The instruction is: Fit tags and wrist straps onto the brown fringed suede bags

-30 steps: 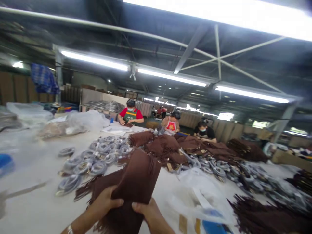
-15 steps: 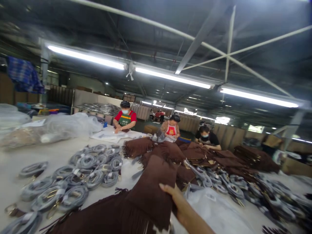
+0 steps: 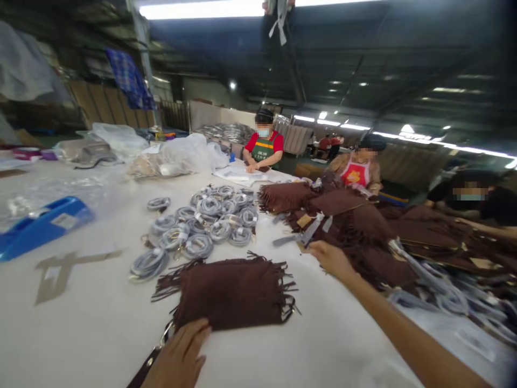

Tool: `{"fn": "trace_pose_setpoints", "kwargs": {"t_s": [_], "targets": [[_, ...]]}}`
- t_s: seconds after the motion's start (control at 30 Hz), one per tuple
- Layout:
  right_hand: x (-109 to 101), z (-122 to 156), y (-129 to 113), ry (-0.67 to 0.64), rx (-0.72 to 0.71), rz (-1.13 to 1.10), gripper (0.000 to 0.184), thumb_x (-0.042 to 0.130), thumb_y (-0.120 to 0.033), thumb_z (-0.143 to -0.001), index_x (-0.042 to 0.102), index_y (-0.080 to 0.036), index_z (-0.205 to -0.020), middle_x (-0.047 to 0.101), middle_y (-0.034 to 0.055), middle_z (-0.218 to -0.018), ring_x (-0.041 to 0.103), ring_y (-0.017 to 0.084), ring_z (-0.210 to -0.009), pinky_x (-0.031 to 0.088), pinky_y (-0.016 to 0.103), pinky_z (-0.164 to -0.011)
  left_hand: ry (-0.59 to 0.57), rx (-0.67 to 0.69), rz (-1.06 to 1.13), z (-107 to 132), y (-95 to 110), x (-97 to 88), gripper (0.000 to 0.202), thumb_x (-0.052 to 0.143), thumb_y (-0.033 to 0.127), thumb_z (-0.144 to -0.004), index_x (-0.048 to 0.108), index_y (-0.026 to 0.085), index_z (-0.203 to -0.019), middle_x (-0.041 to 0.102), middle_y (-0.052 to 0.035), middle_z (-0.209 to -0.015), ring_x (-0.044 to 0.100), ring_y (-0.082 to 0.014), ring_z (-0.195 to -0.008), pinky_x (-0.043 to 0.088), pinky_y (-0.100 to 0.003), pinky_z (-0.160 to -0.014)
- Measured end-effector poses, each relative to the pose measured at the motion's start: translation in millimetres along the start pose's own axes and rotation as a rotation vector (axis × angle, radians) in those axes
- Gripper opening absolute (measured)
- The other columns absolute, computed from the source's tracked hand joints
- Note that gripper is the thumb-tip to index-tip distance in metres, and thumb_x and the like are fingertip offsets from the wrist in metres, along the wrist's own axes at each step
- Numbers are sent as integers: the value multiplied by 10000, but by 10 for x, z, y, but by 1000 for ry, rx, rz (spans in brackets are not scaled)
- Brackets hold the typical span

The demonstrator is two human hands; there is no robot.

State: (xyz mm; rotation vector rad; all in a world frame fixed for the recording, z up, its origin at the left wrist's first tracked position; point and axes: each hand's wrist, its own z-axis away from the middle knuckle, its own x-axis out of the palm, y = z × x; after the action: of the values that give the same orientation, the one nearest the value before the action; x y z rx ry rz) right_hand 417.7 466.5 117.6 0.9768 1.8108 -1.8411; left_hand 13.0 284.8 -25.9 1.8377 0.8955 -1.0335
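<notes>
A brown fringed bag (image 3: 238,293) lies flat on the white table in front of me. My left hand (image 3: 181,350) rests at its lower left corner with fingers stretched out, beside a dark strap (image 3: 147,366) with a metal clasp. Further off, my right hand (image 3: 333,261) reaches to the near edge of a pile of brown fringed bags (image 3: 351,215). Its fingers are drawn together next to a grey strip (image 3: 288,240) and a small tan tag (image 3: 304,221). What they pinch, if anything, is hidden.
Coiled grey straps (image 3: 210,207) lie beyond the bag, and more grey straps (image 3: 428,275) at the right. A blue tape dispenser (image 3: 52,223) stands at the left near clear plastic bags (image 3: 186,153). Co-workers, one in a green apron (image 3: 264,151), work across the table.
The view has swung left and down. The brown bag that was lifted by my right hand now lies on the table. My left hand has come into view, and my right hand is at the pile.
</notes>
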Motion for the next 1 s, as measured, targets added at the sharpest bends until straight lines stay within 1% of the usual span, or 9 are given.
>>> {"fn": "trace_pose_setpoints", "kwargs": {"t_s": [0.07, 0.13, 0.2, 0.27, 0.37, 0.47, 0.67, 0.83, 1.0], "targets": [[603, 423, 87, -177, -28, 27, 266, 709, -275, -663, 690, -197, -917, 713, 78, -982, 635, 265, -971, 438, 381, -936, -106, -2, -153, -232, 55, -34, 481, 473, 147, -827, 509, 230, -1299, 521, -82, -1343, 458, -307, -1226, 406, -500, -1025], [1072, 762, 84, -218, 0, 40, 498, 724, -290, -637, 632, -142, -1104, 627, 168, -1191, 565, 329, -1114, 387, 447, -986, -176, -9, -243, -435, 101, -69, 452, 447, 95, -841, 518, 169, -1281, 536, -128, -1293, 472, -312, -1173, 408, -515, -988], [1344, 964, 28, -213, 91, 8, 642, 698, -279, -653, 523, -114, -1249, 510, 212, -1333, 463, 351, -1240, 328, 485, -1032, -217, 26, -256, -513, 131, -111, 418, 424, 75, -862, 528, 151, -1259, 551, -131, -1238, 484, -297, -1121, 429, -487, -948], [1418, 1069, -41, -260, 182, -60, 611, 682, -273, -660, 526, -111, -1228, 563, 209, -1273, 507, 344, -1202, 371, 485, -1002, -219, 55, -229, -456, 136, -168, 402, 408, 72, -880, 523, 156, -1255, 550, -121, -1210, 484, -281, -1097, 437, -456, -928], [1264, 1246, -150, -408, 221, -190, 424, 646, -356, -715, 614, -122, -1067, 706, 151, -1005, 666, 288, -949, 516, 406, -833, -201, 65, -159, -211, 108, -298, 411, 382, 66, -895, 505, 194, -1266, 544, -92, -1192, 489, -251, -1080, 428, -427, -941], [978, 1567, -324, -504, 253, -441, 379, 562, -419, -808, 616, -145, -1065, 731, 107, -943, 703, 215, -822, 558, 324, -744, -169, 50, -92, 82, 89, -466, 417, 435, 109, -894, 467, 212, -1297, 518, -82, -1244, 462, -252, -1139, 381, -441, -1004], [476, 2155, -871, -513, 474, -921, 284, 690, -279, -745, 650, -127, -982, 745, 111, -828, 698, 200, -629, 576, 286, -560, -34, -134, 113, 349, 139, -677, 528, 538, 217, -854, 381, 181, -1357, 430, -115, -1380, 370, -272, -1276, 281, -457, -1083], [216, 2450, -1146, -458, 393, -1003, 218, 698, -218, -747, 654, -135, -943, 746, 88, -856, 701, 183, -677, 582, 275, -624, -41, -267, 271, 349, 142, -721, 377, 442, 227, -890, 462, 150, -1258, 602, -112, -1157, 573, -233, -1031, 434, -366, -905], [76, 2786, -962, -512, 332, -829, 277, 695, -285, -746, 646, -158, -987, 741, 88, -888, 703, 199, -707, 583, 310, -658, -149, -236, 340, 715, 158, -980, 248, 484, 186, -839, 538, 208, -1081, 661, -3, -826, 624, -181, -761, 440, -268, -675]]}}
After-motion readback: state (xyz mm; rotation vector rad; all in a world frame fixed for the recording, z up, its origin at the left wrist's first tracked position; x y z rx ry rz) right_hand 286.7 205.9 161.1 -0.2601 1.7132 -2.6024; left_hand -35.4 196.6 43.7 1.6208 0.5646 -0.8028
